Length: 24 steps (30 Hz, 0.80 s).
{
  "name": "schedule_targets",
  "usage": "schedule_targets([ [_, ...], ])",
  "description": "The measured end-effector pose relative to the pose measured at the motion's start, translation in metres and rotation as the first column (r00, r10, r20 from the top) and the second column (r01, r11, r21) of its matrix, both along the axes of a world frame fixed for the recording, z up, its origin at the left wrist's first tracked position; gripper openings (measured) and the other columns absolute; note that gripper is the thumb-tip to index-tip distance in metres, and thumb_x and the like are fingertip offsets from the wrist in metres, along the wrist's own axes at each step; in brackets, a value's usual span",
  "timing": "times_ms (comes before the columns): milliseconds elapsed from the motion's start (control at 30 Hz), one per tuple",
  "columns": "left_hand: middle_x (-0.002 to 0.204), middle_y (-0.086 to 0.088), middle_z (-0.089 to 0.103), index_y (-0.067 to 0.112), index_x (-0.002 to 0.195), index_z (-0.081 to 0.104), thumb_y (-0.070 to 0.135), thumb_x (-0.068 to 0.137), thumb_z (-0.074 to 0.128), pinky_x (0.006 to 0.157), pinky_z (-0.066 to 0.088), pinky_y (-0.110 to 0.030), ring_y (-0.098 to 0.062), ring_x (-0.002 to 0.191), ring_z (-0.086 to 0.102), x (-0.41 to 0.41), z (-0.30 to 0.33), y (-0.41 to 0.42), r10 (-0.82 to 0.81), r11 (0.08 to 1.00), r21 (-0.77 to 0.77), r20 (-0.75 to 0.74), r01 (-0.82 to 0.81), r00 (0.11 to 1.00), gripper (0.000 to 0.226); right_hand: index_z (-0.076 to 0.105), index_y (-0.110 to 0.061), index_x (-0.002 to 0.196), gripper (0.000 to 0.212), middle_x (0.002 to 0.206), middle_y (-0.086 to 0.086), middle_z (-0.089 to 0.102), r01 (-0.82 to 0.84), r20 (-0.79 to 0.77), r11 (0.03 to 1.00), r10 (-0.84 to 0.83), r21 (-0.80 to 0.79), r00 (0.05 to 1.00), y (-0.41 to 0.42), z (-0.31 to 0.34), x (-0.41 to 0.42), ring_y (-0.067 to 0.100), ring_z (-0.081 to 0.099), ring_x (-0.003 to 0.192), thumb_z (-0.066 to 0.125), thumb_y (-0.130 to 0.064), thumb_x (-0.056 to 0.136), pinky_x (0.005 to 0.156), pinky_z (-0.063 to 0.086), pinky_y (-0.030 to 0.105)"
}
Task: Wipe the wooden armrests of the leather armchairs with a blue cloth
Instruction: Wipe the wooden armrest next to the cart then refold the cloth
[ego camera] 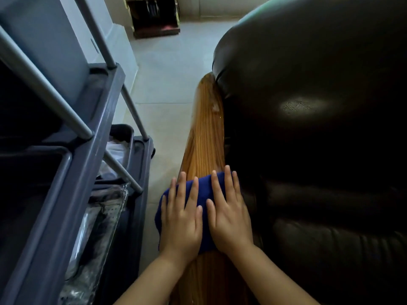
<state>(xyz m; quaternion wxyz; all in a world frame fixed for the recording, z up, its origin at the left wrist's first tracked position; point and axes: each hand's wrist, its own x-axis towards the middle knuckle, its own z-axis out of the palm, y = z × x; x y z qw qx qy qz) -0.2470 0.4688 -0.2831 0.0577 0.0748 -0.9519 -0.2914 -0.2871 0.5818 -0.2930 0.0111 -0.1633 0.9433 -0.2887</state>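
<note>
A long wooden armrest [203, 137] with striped grain runs away from me along the left side of a dark leather armchair [312, 133]. A blue cloth [203, 190] lies folded across the near part of the armrest. My left hand [181, 219] and my right hand [229, 213] press flat on the cloth side by side, fingers spread and pointing forward. The cloth hangs a little over the armrest's left edge. Part of the armrest lies hidden under the cloth and my forearms.
A grey cleaning cart [72, 155] with metal posts stands close on the left, holding bagged items [94, 219] on its lower shelf. Pale tiled floor [167, 89] forms a narrow gap between cart and chair. A small wooden rack [154, 16] stands far back.
</note>
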Motion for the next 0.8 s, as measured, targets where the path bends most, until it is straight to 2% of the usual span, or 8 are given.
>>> schedule_targets([
  [100,0.148,0.009,-0.023,0.040,0.134,-0.017,0.033,0.094,0.026,0.119,0.001,-0.047,-0.011,0.138,-0.023,-0.046,0.009,-0.007,-0.018,0.999,-0.027,0.057,0.020,0.998,0.059,-0.021,-0.042,0.135,0.058,0.144,-0.015,-0.036,0.005,0.047,1.000,-0.006,0.009,0.999,-0.011,0.009,-0.045,0.004,-0.030,0.135,0.020,-0.045,0.093,0.115,-0.001,0.035],
  [167,0.143,0.010,-0.036,0.041,0.130,-0.027,0.032,0.095,0.030,0.114,-0.008,-0.052,-0.011,0.133,-0.034,-0.056,0.017,-0.012,-0.005,0.999,-0.046,0.090,0.009,0.996,0.067,-0.020,-0.048,0.132,0.060,0.142,-0.019,-0.037,-0.043,0.123,0.996,0.053,-0.079,0.991,-0.007,0.015,-0.057,0.001,-0.032,0.133,0.026,-0.043,0.095,0.115,-0.003,0.038],
  [233,0.141,0.014,-0.042,0.045,0.130,-0.028,0.033,0.094,0.033,0.108,-0.018,-0.046,-0.008,0.133,-0.039,-0.047,0.024,-0.018,-0.042,0.998,-0.035,0.071,0.045,0.997,0.073,-0.015,-0.054,0.132,0.064,0.143,-0.025,-0.034,-0.109,0.137,0.978,0.134,-0.177,0.981,0.011,0.021,-0.052,-0.002,-0.029,0.134,0.035,-0.037,0.095,0.113,-0.002,0.033],
  [300,0.143,0.023,-0.037,0.048,0.133,-0.019,0.031,0.093,0.037,0.112,-0.015,-0.040,0.000,0.133,-0.035,-0.027,0.023,-0.022,-0.144,0.990,0.018,0.087,0.143,0.986,0.071,-0.009,-0.053,0.135,0.070,0.146,-0.026,-0.026,-0.224,0.123,0.962,0.243,-0.154,0.962,0.029,0.022,-0.042,-0.001,-0.022,0.138,0.042,-0.029,0.094,0.114,0.002,0.029],
  [367,0.143,0.029,-0.029,0.050,0.132,-0.013,0.031,0.094,0.040,0.117,-0.006,-0.033,0.006,0.133,-0.031,-0.017,0.023,-0.023,-0.208,0.976,0.099,0.170,0.193,0.963,0.068,-0.006,-0.047,0.138,0.070,0.146,-0.026,-0.024,-0.290,0.188,0.952,0.304,-0.100,0.934,0.036,0.022,-0.042,-0.001,-0.020,0.138,0.045,-0.029,0.094,0.114,0.005,0.028],
  [467,0.148,0.021,-0.021,0.044,0.132,-0.010,0.028,0.093,0.045,0.114,-0.006,-0.025,0.000,0.135,-0.024,-0.027,0.028,-0.023,-0.213,0.972,0.145,0.222,0.184,0.952,0.069,-0.002,-0.035,0.144,0.069,0.145,-0.020,-0.026,-0.313,0.263,0.947,0.321,-0.071,0.910,0.031,0.025,-0.056,0.001,-0.021,0.136,0.045,-0.031,0.094,0.113,0.002,0.025],
  [667,0.153,0.009,-0.018,0.031,0.141,-0.004,0.022,0.090,0.051,0.118,0.001,-0.033,-0.013,0.143,-0.012,-0.087,0.039,-0.035,-0.227,0.965,0.197,0.296,0.173,0.928,0.076,-0.004,-0.030,0.145,0.068,0.140,-0.017,-0.032,-0.272,0.284,0.958,0.287,-0.092,0.915,0.010,0.026,-0.100,0.006,-0.024,0.134,0.042,-0.032,0.095,0.107,-0.010,0.022],
  [800,0.157,0.002,-0.012,0.026,0.145,0.006,0.021,0.089,0.053,0.118,0.006,-0.032,-0.015,0.145,-0.006,-0.130,0.042,-0.041,-0.219,0.969,0.182,0.310,0.168,0.925,0.074,-0.004,-0.027,0.145,0.067,0.145,-0.011,-0.033,-0.241,0.275,0.966,0.259,-0.097,0.926,-0.002,0.022,-0.135,0.014,-0.021,0.140,0.040,-0.029,0.096,0.108,-0.010,0.024],
])
